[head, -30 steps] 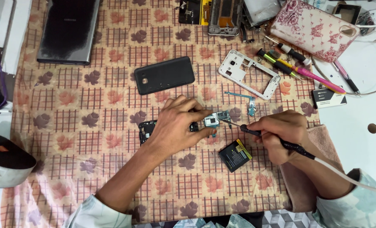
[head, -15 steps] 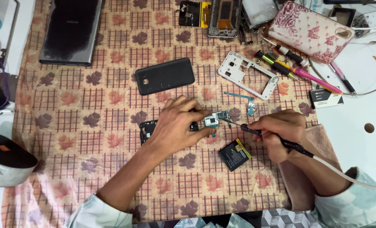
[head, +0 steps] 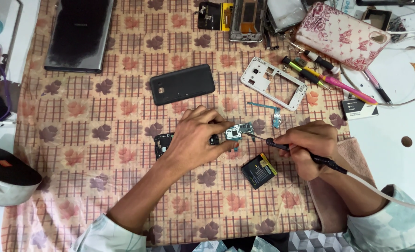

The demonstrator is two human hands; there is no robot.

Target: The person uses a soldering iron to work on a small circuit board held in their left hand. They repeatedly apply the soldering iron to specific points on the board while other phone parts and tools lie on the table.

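At the table's centre, on the leaf-patterned checked cloth (head: 100,140), the left hand (head: 196,137) pins a small green phone circuit board (head: 235,133) under closed fingertips. From three o'clock the right hand (head: 307,147) grips a black corded soldering iron (head: 305,154), its tip touching the board's edge. A slip could scorch the nearby fingertips or the cloth, or lift a component. The black rectangular phone battery (head: 259,171) at five o'clock lies close to the heat. No container with contents shows.
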